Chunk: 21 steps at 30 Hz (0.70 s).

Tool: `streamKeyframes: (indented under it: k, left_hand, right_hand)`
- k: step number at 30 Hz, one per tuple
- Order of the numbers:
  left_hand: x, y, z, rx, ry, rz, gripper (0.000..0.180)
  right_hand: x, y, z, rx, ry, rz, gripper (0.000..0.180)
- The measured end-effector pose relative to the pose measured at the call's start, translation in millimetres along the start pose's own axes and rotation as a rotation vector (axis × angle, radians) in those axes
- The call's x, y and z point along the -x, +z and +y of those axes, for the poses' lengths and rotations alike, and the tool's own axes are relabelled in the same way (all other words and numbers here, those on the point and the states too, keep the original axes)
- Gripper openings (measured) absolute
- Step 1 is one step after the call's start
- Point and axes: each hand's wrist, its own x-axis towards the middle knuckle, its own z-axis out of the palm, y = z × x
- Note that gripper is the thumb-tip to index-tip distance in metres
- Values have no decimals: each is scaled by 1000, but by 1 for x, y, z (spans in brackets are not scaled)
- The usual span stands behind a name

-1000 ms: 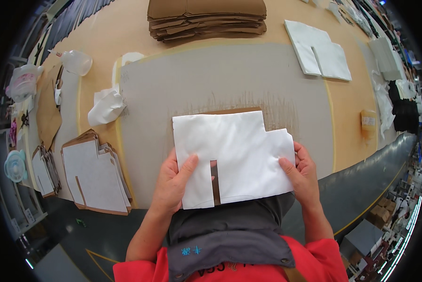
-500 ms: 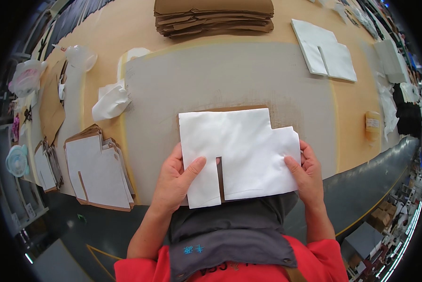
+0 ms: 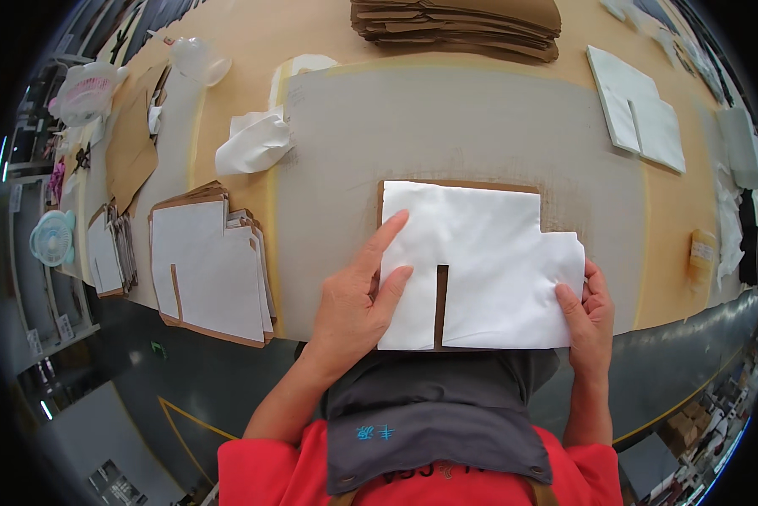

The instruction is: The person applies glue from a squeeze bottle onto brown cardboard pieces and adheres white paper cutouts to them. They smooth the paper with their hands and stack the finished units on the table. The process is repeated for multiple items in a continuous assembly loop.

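In front of me, at the table's near edge, a white sheet (image 3: 497, 278) with a stepped upper right corner and a narrow slot lies over a brown board piece (image 3: 472, 184). The brown shows along the top edge and through the slot. My left hand (image 3: 358, 295) rests at the sheet's left edge, thumb and index finger stretched apart on top; its other fingers are partly hidden. My right hand (image 3: 591, 316) pinches the right edge, thumb above and fingers at the side and underneath.
Left of the sheet lies a stack of similar white-topped brown pieces (image 3: 206, 274). A crumpled white scrap (image 3: 256, 142) sits behind it. A thick brown stack (image 3: 456, 24) is at the back, white slotted pieces (image 3: 636, 110) far right, and a yellowish container (image 3: 701, 255) near the right edge.
My left thumb and index finger have spread along the left edge from a closed grip. The white sheet now lies more evenly over the brown board. The view has shifted left.
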Motion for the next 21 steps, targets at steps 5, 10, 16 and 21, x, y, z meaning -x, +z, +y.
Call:
streamKeyframes:
  k: [5, 10, 16, 21]
  left_hand:
    - [0, 2, 7, -32, -22, 29, 47]
    - [-2, 2, 4, -65, 19, 36, 48]
    - [-1, 3, 0, -65, 27, 46, 48]
    - [-1, 5, -2, -81, 39, 39, 48]
  right_hand:
    - [0, -1, 1, 15, -5, 12, 43]
    - [1, 1, 1, 15, -16, 32, 44]
    - [1, 2, -1, 27, -16, 26, 46]
    - [1, 1, 1, 25, -22, 30, 45]
